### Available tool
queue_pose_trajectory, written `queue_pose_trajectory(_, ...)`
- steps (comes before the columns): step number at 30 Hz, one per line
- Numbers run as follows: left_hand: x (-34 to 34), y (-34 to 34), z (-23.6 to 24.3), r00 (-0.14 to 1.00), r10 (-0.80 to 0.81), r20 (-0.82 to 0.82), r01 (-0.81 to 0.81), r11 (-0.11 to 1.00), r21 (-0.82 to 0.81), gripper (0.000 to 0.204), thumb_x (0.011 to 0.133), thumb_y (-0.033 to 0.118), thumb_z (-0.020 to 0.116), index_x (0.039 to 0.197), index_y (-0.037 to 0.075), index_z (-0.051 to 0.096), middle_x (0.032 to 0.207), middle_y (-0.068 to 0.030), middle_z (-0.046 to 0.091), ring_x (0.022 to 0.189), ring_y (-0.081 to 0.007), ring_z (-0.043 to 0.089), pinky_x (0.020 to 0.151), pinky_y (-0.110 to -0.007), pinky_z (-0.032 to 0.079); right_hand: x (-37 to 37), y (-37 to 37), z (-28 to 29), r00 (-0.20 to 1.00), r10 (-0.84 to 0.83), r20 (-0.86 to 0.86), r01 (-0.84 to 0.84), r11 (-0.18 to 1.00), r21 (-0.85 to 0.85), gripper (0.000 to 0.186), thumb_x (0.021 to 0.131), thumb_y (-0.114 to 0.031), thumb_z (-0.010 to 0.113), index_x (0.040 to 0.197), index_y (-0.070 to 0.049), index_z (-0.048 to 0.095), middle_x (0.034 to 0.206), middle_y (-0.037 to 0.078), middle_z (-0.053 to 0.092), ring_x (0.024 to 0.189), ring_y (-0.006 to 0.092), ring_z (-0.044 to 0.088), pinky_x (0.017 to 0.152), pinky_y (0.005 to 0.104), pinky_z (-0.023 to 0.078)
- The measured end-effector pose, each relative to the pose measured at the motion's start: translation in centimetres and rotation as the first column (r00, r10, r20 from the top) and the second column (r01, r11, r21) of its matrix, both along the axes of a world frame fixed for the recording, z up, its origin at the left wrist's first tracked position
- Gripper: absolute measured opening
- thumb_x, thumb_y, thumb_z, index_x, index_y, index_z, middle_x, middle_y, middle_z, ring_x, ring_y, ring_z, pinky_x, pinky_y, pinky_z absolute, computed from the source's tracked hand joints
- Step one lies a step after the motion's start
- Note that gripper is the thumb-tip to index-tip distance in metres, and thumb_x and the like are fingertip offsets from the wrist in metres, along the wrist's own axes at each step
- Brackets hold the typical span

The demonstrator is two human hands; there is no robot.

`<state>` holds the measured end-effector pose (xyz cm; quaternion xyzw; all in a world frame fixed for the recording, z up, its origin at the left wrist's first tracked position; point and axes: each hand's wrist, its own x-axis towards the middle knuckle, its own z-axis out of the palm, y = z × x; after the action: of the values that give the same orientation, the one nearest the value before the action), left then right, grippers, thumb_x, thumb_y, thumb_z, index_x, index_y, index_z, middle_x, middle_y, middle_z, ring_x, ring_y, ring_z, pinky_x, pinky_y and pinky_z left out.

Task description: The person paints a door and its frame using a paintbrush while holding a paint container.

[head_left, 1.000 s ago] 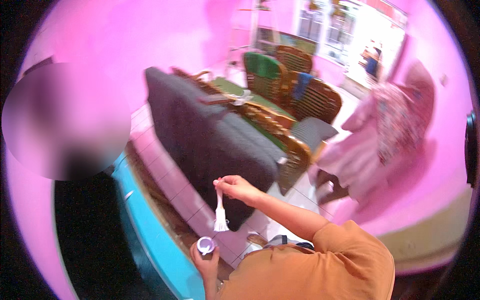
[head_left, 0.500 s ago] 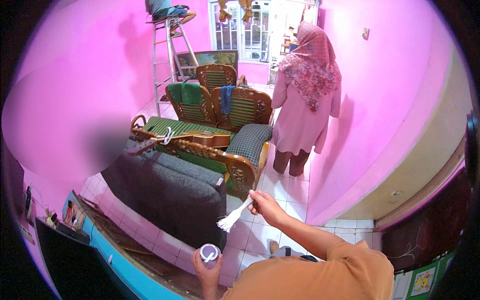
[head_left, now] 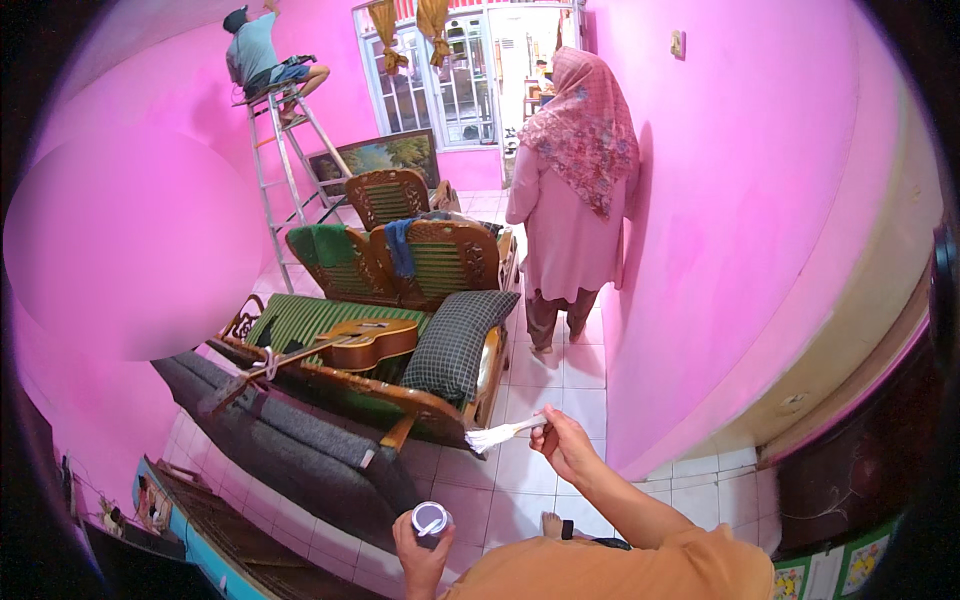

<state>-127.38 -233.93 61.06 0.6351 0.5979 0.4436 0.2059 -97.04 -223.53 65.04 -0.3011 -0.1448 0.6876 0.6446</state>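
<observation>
In my right hand (head_left: 565, 447), its fingers pinched round the handle, is a small white brush (head_left: 492, 437) with splayed bristles pointing left. My left hand (head_left: 418, 560) wraps round a small round tub (head_left: 441, 540) with a pale rim, held upright near my body. A white piece lies across the tub's top; what it is, I cannot make out. Both hands are apart, above the tiled floor, with the brush beyond and to the right of the tub.
A dark grey folded mattress (head_left: 290, 440) leans beside a carved wooden sofa (head_left: 440, 408) bearing a guitar (head_left: 370, 345) and a checked cushion (head_left: 450, 345). One person (head_left: 575, 190) stands ahead by the pink wall (head_left: 740, 200). Another (head_left: 255, 55) sits atop a stepladder (head_left: 290, 165).
My view has shifted, showing more of the person on the ladder, whose arm is now raised to the wall. The brush has swung from pointing down-left to nearly level. Both grips persist.
</observation>
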Motion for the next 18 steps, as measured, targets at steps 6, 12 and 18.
queue_pose_trajectory(6, 7.7, 6.7, -0.3, 0.995, -0.104, 0.01, 0.103, 0.994, 0.018, 0.059, 0.067, 0.017, 0.089, 0.115, 0.0, 0.057, 0.113, -0.017, 0.058, 0.107, -0.0346, 0.055, 0.093, -0.043, 0.046, 8.3, 2.6, -2.1, 0.997, -0.08, -0.006, 0.08, 0.996, 0.035, 0.014, 0.101, -0.021, 0.061, 0.101, -0.009, 0.054, 0.078, 0.005, 0.063, 0.07, 0.0156, 0.06, 0.07, 0.031, 0.05)
queue_pose_trajectory(12, 14.5, 13.1, -0.6, 0.976, -0.213, -0.044, 0.212, 0.977, -0.026, 0.06, 0.068, 0.018, 0.089, 0.117, 0.001, 0.058, 0.114, -0.0144, 0.059, 0.109, -0.0319, 0.056, 0.091, -0.04, 0.048, 14.4, 3.7, -3.6, 0.986, -0.141, 0.084, 0.144, 0.989, -0.028, 0.017, 0.101, -0.019, 0.06, 0.109, -0.005, 0.057, 0.084, 0.006, 0.063, 0.074, 0.0151, 0.059, 0.073, 0.0301, 0.05)
queue_pose_trajectory(18, 19.7, 20.0, -1.4, 0.935, -0.354, 0.013, 0.355, 0.934, -0.041, 0.056, 0.069, 0.022, 0.089, 0.114, 0.003, 0.061, 0.112, -0.0134, 0.06, 0.109, -0.0312, 0.056, 0.091, -0.04, 0.048, 18.0, 4.9, -4.8, 0.962, -0.187, 0.2, 0.206, 0.975, -0.079, 0.034, 0.103, -0.018, 0.057, 0.131, 0.0, 0.055, 0.088, 0.004, 0.061, 0.078, 0.013, 0.056, 0.075, 0.0283, 0.049)
